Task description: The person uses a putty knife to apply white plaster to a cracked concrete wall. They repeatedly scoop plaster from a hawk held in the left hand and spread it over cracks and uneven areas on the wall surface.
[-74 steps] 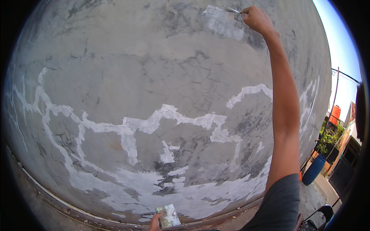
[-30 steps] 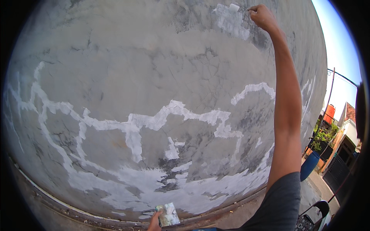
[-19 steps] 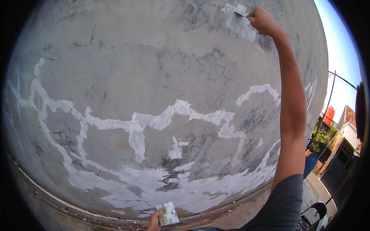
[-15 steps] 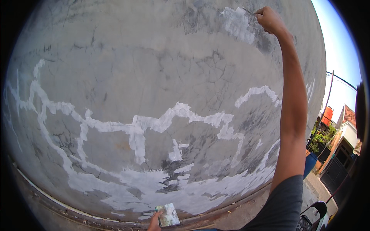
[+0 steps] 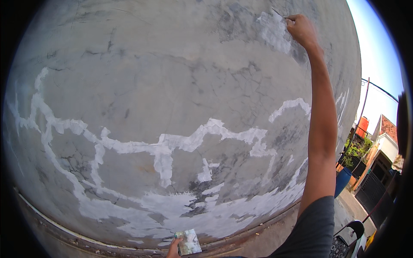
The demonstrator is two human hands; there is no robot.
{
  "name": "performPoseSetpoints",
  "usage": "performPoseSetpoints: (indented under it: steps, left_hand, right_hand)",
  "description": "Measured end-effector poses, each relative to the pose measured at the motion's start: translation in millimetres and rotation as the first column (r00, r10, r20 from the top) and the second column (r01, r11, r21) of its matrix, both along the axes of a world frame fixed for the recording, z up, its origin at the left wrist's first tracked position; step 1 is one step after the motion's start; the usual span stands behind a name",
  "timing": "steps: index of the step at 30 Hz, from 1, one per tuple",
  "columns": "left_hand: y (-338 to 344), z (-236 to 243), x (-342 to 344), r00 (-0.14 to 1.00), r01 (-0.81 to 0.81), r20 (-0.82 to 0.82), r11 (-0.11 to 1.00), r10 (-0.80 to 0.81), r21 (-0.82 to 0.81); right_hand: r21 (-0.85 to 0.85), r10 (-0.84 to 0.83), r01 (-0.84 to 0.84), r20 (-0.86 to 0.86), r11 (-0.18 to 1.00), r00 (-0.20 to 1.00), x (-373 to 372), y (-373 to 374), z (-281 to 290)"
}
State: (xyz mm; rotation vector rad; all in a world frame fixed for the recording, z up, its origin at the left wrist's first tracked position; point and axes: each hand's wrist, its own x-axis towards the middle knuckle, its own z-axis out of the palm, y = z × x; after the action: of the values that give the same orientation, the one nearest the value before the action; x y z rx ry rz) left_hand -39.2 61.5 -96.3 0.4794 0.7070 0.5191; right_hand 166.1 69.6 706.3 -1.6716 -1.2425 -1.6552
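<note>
The right hand (image 5: 302, 31) has its grip closed on a thin-bladed tool (image 5: 278, 13) at the far right of the grey wall (image 5: 142, 86), by the upper edge of a white patch (image 5: 274, 33), though whether the blade touches cannot be told. At the near middle, the left hand (image 5: 174, 249) pinches the edge of a smeared flat board (image 5: 189, 243). Best to lay the blade nearly flat, press evenly, and thin the patch's edges onto bare wall, holding the board level.
</note>
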Motion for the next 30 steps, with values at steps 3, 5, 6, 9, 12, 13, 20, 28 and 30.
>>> performPoseSetpoints:
  steps: [3, 5, 6, 9, 12, 13, 20, 28, 30]
  left_hand:
    - [5, 0, -3, 1.000, 0.019, 0.001, 1.000, -0.019, 0.001]
    - [8, -1, -4, 0.999, 0.043, 0.002, 0.999, -0.043, 0.003]
    - [8, -1, -8, 0.999, 0.040, 0.000, 0.999, -0.040, 0.003]
    - [9, -1, -15, 1.000, 0.030, -0.004, 1.000, -0.030, -0.003]
    - [10, 1, -11, 0.998, 0.059, 0.003, 0.998, -0.059, 0.002]
    - [10, 1, -11, 0.998, 0.060, 0.001, 0.998, -0.060, 0.001]
    - [12, 4, -8, 0.996, 0.093, -0.001, 0.996, -0.093, 0.011]
    - [12, 6, -16, 0.996, 0.089, -0.008, 0.996, -0.089, 0.009]
    - [11, 6, -16, 0.995, 0.097, -0.008, 0.995, -0.096, 0.014]
  right_hand:
    - [0.109, -0.017, 0.025, -0.070, 0.994, 0.997, 1, 32, -32]
    - [0.098, -0.036, 0.043, -0.069, 0.994, 0.997, 6, 42, -54]
    - [0.089, -0.028, 0.034, -0.072, 0.995, 0.997, 6, 47, -63]
    - [-0.065, 0.027, -0.031, -0.067, 0.997, 0.997, -6, 19, -61]
    - [-0.046, 0.052, -0.053, -0.027, 0.998, 0.998, 5, -8, -22]
    - [-0.005, 0.076, -0.076, 0.000, 0.997, 0.997, 6, -9, -13]
    - [-0.106, -0.107, 0.104, -0.020, 0.989, 0.994, 0, 11, 1]
    - [-0.135, -0.029, 0.001, -0.208, 0.991, 0.978, -27, -10, -7]
    - [-0.078, -0.050, 0.041, -0.116, 0.996, 0.992, -16, -3, 0]
